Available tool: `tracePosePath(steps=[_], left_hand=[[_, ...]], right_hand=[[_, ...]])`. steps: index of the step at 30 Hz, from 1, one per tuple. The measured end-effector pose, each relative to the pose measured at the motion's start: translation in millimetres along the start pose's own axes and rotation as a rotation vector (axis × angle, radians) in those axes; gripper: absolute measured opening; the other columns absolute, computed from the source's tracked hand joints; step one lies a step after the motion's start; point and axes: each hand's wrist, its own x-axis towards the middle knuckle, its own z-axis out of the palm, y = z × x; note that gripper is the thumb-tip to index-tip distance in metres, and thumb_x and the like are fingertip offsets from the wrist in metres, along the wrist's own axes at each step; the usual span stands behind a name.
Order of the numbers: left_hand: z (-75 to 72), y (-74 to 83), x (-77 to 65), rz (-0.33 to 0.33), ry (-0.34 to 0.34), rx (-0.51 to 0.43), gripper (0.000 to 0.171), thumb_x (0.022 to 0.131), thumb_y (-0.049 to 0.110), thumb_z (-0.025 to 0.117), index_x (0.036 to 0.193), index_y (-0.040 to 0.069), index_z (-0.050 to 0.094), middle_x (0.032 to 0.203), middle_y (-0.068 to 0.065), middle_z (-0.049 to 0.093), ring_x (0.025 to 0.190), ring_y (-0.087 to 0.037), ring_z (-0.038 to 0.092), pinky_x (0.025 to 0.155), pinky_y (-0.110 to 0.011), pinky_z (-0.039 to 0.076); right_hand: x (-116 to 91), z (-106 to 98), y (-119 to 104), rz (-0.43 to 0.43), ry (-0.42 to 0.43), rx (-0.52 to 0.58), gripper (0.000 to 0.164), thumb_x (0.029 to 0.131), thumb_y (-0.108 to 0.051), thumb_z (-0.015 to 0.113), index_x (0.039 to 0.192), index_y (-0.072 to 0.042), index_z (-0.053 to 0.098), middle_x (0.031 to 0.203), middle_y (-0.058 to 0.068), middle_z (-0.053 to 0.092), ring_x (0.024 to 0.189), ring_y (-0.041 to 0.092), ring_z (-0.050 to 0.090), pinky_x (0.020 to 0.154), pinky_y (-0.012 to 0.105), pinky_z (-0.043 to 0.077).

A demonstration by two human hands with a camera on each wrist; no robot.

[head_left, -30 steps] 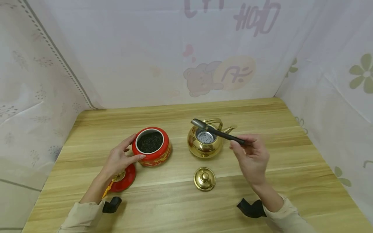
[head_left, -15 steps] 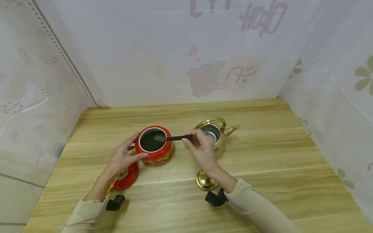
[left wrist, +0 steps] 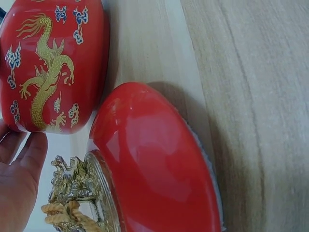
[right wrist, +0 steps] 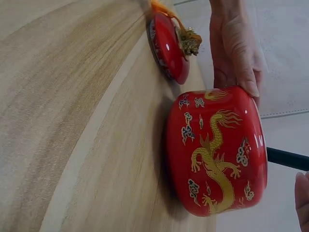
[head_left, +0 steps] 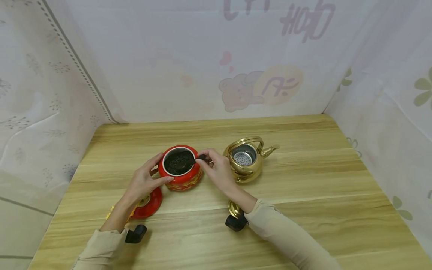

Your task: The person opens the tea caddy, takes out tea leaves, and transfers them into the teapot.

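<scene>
A red jar point(head_left: 183, 183) with a gold dragon stands at left centre in the head view, filled with dark tea leaves point(head_left: 173, 161). My left hand point(head_left: 143, 180) holds its left side, thumb at the near rim and fingers around the far side. Between thumb and fingers, my right hand point(head_left: 219, 170) pinches the black handle of a tea scoop point(right wrist: 289, 158). The scoop reaches over the jar's right rim, its bowl down among the leaves and hard to make out. Right of that hand sits a gold teapot point(head_left: 248, 174), uncovered, with a perforated strainer point(head_left: 243, 158) inside.
The jar's red lid point(head_left: 150, 208), with a gold knob and orange cord, lies by the left forearm. A gold teapot lid point(head_left: 233, 207) is partly hidden under the right wrist. Patterned cloth walls point(head_left: 168, 75) border the wooden table point(head_left: 303, 180) at the back and sides.
My right hand has carried the scoop left from above the teapot to the jar, and the scoop's bowl has gone down into the leaves. The left hand keeps its hold on the jar.
</scene>
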Motion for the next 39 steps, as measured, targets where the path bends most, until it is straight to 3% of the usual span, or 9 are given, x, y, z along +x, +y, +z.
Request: tracePosePath(steps=[17,26,32,39], left_hand=[[-0.3,0.4,-0.4,-0.013,-0.004,-0.047,0.085,0.08,0.02,0.076,0.148,0.006,0.027,0.151,-0.017,0.03,0.134,-0.038,0.035,0.1,-0.042,0.041],[0.2,2.3,-0.8,-0.015,0.0,-0.046,0.085,0.08,0.021,0.076,0.148,0.006,0.028,0.151,-0.016,0.03,0.132,-0.039,0.038,0.099,-0.041,0.042],[0.2,1.6,-0.7,-0.007,0.002,-0.04,0.084,0.08,0.02,0.076,0.148,0.006,0.028,0.151,-0.017,0.03,0.132,-0.039,0.039,0.099,-0.04,0.042],[0.3,0.8,-1.2,-0.018,-0.002,-0.047,0.085,0.08,0.022,0.076,0.148,0.008,0.027,0.152,-0.016,0.028,0.131,-0.04,0.039,0.099,-0.041,0.042]], right_hand=[[3,14,3,-0.063,-0.104,-0.169,0.012,0.083,-0.011,0.071,0.092,-0.003,0.068,0.075,0.004,0.066,0.064,0.009,0.057,0.056,0.012,0.046],[2,22,6,-0.095,-0.198,-0.266,0.013,0.083,-0.013,0.072,0.092,-0.004,0.071,0.081,0.003,0.067,0.066,0.009,0.054,0.058,0.012,0.041],[3,26,6,-0.081,-0.182,-0.233,0.013,0.083,-0.012,0.071,0.093,-0.004,0.072,0.082,0.003,0.068,0.067,0.01,0.053,0.059,0.014,0.041],[0,27,9,-0.059,-0.102,-0.179,0.012,0.081,-0.012,0.074,0.091,-0.005,0.073,0.073,0.002,0.066,0.063,0.01,0.051,0.056,0.013,0.04]])
